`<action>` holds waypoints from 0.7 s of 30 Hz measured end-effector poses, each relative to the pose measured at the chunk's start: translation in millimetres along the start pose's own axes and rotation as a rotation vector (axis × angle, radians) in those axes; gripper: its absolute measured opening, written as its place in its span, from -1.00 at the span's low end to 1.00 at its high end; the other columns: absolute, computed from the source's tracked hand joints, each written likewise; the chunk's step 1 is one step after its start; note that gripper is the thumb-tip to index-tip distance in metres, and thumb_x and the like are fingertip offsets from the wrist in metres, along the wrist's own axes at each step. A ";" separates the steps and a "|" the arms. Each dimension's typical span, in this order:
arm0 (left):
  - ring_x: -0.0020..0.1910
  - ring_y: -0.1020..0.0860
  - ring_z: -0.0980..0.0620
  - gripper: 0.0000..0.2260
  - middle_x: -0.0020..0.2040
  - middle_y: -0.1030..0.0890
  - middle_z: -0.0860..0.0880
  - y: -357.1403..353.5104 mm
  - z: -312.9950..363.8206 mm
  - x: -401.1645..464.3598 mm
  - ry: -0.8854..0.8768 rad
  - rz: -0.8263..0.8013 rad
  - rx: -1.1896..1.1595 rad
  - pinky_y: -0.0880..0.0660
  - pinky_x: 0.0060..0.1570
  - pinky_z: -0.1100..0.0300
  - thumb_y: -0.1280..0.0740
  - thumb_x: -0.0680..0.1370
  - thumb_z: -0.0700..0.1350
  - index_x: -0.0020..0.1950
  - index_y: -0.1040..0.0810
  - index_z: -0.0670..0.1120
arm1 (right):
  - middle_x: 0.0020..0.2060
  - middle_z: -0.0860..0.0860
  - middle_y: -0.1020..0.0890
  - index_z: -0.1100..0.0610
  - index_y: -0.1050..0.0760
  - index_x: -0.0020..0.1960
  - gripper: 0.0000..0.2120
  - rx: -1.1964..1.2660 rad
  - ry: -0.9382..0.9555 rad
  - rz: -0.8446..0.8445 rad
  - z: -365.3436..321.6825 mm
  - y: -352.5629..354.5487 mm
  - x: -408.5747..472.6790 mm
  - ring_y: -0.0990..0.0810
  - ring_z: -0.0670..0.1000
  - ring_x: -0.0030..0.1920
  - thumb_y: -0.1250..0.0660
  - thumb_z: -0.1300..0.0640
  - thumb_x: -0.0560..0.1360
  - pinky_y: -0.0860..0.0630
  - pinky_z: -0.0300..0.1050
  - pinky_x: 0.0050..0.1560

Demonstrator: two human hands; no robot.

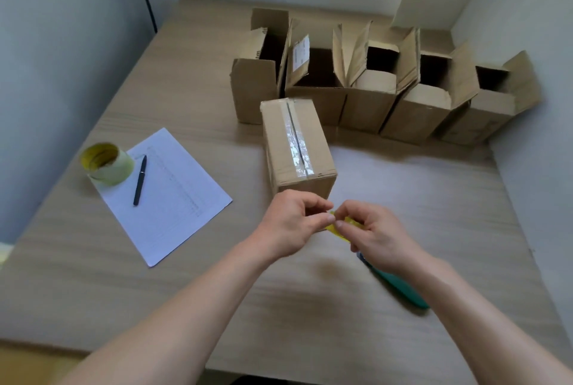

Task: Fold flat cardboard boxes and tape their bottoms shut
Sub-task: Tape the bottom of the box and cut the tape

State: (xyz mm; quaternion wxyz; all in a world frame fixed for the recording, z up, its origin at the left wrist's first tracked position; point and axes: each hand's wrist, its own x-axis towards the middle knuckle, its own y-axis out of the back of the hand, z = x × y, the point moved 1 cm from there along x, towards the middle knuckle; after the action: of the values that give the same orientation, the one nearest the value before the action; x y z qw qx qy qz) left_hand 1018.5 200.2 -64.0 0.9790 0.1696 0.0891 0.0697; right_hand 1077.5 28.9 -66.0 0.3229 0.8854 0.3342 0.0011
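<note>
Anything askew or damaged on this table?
Mostly tidy. The taped box sits slightly skewed to the row of open boxes, its tape wrinkled. Both hands pinch a crumpled yellow tape scrap.

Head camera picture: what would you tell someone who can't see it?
Two bare hands, left and right, pinch a small yellow piece of tape before a brown cardboard box taped shut. Open boxes line the wooden table behind.

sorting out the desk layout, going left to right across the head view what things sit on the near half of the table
tape roll → pen on the sheet of paper → taped box → left hand → right hand, both pinching a yellow tape scrap → teal object
</note>
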 end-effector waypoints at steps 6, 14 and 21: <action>-0.31 -0.53 0.19 -0.85 -0.30 -0.62 0.08 9.2 -14.1 -8.4 0.116 0.064 -0.181 -0.49 -0.24 0.28 -0.49 0.45 -0.27 -0.12 -0.66 -0.02 | -0.39 0.06 -0.54 -0.04 -0.55 -0.18 -0.94 0.091 0.033 -0.099 -11.7 -9.0 0.7 -0.55 -0.02 -0.44 -0.32 0.01 0.41 -0.51 -0.07 -0.35; -0.38 -0.41 0.18 -0.86 -0.38 -0.52 0.11 24.0 -11.2 -19.9 -0.079 0.122 0.091 -0.37 -0.32 0.25 -0.38 0.52 -0.26 -0.22 -0.58 -0.09 | -0.37 -0.01 -0.57 -0.08 -0.58 -0.08 -0.81 0.148 -0.006 -0.159 -19.4 -9.9 9.3 -0.54 -0.05 -0.45 -0.40 0.23 0.50 -0.51 -0.14 -0.39; -0.42 -0.39 0.18 -0.81 -0.45 -0.44 0.14 36.1 -27.4 -25.4 -0.084 0.409 0.095 -0.28 -0.38 0.37 -0.34 0.51 -0.33 -0.27 -0.50 -0.11 | -0.20 0.19 -0.67 -0.16 -0.33 0.44 -0.36 0.328 -0.193 -0.548 -26.4 48.5 18.3 -0.63 0.09 -0.15 -0.45 0.08 0.41 -0.52 -0.14 -0.07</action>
State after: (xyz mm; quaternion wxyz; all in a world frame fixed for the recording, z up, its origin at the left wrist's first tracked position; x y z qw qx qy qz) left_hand 984.5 238.5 -73.1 0.9383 0.2328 0.0154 0.2554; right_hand 1114.6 27.3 -21.2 0.1947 0.7987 0.5236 -0.2237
